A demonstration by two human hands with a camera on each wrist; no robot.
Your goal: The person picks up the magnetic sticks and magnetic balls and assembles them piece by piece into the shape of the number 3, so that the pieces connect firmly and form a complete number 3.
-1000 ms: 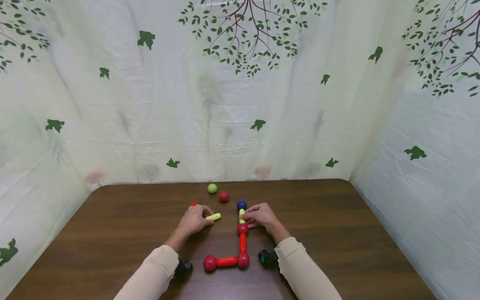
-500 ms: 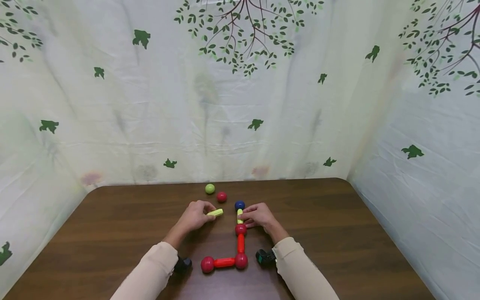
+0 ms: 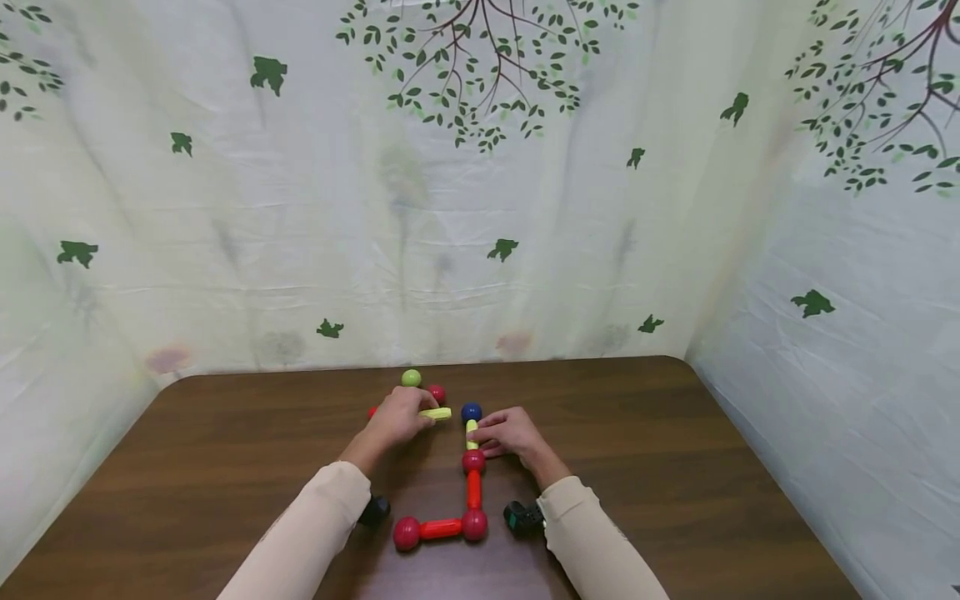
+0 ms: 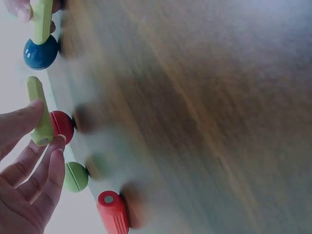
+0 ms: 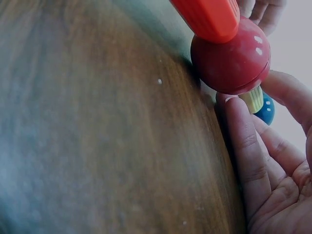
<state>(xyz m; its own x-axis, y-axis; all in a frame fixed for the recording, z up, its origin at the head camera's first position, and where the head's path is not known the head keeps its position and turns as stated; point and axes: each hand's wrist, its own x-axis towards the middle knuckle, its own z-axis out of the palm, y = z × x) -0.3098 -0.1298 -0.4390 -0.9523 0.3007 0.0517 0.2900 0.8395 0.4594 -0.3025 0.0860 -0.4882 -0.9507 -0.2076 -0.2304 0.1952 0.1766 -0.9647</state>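
Pinched between thumb and fingers of my left hand [image 3: 397, 418] is a yellow-green stick [image 4: 40, 109], its free end pointing toward the blue ball [image 3: 471, 412]. My right hand [image 3: 513, 435] holds a second yellow-green stick [image 3: 471, 435], which joins the blue ball to a red ball [image 3: 473, 462]. From that ball a red stick [image 3: 474, 490] runs to a corner red ball [image 3: 474, 525]. Another red stick [image 3: 441, 529] reaches left to an end red ball [image 3: 407, 533]. In the right wrist view, my fingers lie around the stick beside the red ball [image 5: 231, 58].
Behind my left hand are a loose red ball [image 3: 437, 393] and a green ball [image 3: 411, 377]. A loose red stick [image 4: 113, 212] lies near them, mostly hidden by the hand in the head view. A patterned curtain [image 3: 450, 208] hangs behind the table [image 3: 637, 467].
My left hand has moved away from me and slightly right with its stick, which now points more directly sideways. My right hand keeps its hold on the joined stick.
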